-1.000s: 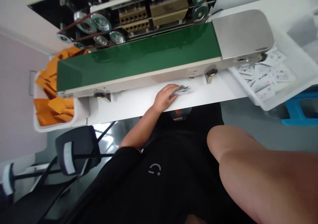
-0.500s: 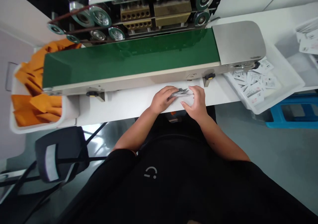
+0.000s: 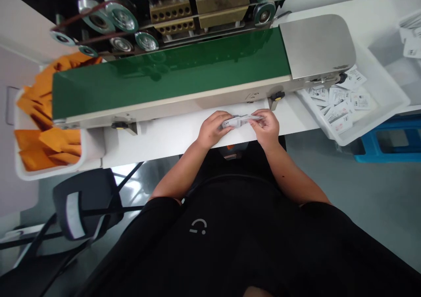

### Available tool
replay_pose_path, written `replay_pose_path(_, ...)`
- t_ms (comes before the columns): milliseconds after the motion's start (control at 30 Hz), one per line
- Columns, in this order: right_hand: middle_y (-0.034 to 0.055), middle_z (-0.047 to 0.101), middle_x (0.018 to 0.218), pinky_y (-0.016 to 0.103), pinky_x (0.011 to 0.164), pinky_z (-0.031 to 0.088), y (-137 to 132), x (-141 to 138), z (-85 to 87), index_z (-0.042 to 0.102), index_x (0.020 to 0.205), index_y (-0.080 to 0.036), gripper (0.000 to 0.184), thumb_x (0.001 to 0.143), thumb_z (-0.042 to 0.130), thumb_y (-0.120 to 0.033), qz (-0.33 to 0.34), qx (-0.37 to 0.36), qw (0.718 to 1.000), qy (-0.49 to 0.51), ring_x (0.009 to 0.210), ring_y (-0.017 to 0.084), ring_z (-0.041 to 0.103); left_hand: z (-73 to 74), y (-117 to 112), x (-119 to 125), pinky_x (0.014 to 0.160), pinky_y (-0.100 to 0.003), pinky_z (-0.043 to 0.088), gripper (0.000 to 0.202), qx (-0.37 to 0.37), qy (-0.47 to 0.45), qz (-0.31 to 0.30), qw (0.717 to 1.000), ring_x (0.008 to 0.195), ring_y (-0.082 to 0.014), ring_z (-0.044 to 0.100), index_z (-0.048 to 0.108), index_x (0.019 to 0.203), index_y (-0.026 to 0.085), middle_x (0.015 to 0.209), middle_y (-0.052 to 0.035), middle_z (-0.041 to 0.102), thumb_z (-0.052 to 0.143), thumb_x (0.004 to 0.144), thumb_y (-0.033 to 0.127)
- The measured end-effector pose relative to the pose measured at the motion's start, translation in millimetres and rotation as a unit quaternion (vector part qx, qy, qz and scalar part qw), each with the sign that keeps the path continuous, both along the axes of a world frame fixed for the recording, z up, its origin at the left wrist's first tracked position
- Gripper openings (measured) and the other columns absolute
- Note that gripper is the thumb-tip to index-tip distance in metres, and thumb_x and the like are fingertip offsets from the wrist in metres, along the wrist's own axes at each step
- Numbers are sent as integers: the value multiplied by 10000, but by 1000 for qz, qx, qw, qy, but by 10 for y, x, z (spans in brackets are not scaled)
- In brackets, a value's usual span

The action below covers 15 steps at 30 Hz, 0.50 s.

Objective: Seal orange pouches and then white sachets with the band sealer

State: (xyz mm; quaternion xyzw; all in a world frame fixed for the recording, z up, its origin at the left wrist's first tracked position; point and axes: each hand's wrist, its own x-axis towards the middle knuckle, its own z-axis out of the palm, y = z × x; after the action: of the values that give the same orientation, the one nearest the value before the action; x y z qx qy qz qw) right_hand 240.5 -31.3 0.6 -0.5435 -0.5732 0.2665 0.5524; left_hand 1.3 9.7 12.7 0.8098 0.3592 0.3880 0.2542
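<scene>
My left hand grips a small stack of white sachets on the white table edge, just in front of the sealing machine. My right hand pinches one sachet at the right end of that stack, fingers closed on it. Both hands sit close together, below the green conveyor belt of the machine.
A white bin at the right holds several printed white sachets. At the left end of the belt, a white bin is full of orange packets. A black chair stands lower left; a blue stool at right.
My right arm came down from close to the camera and its hand joined the left at the stack, then closed on a sachet. The view shifted slightly.
</scene>
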Motion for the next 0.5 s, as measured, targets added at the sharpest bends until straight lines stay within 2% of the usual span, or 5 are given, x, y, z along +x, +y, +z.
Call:
replay_pose_path(67,54,677,1019,305,757,574,11,9,-6,600,956,-215,268,856,781,-386,-11,-14,998,61,944,189,681,14,-8,8,988,-404,597,409,-1,4,8,1000,1094,-239,717,728,1213,216,1175,-117,745,685,956,532)
replay_pose_path(200,22,679,918,288,705,581,9,1,3,566,986,-218,332,833,786,-415,-31,-99,983,155,790,153,672,33,-12,12,974,-408,607,390,2,12,23,1000,1087,-239,721,725,1201,222,1174,-112,748,675,965,528)
replay_pose_path(367,20,687,939,255,621,550,6,-19,103,548,1001,-226,367,810,797,-417,-30,-107,970,218,727,126,642,25,-7,13,976,-395,606,366,15,5,20,1000,1096,-230,718,719,1204,212,1180,-112,746,709,957,481)
replay_pose_path(500,25,689,970,257,628,555,16,12,228,545,998,-232,405,779,823,-429,-31,-102,965,238,777,136,649,41,-1,15,972,-389,602,357,14,-4,16,1000,1086,-225,717,716,1202,207,1173,-111,744,716,955,464)
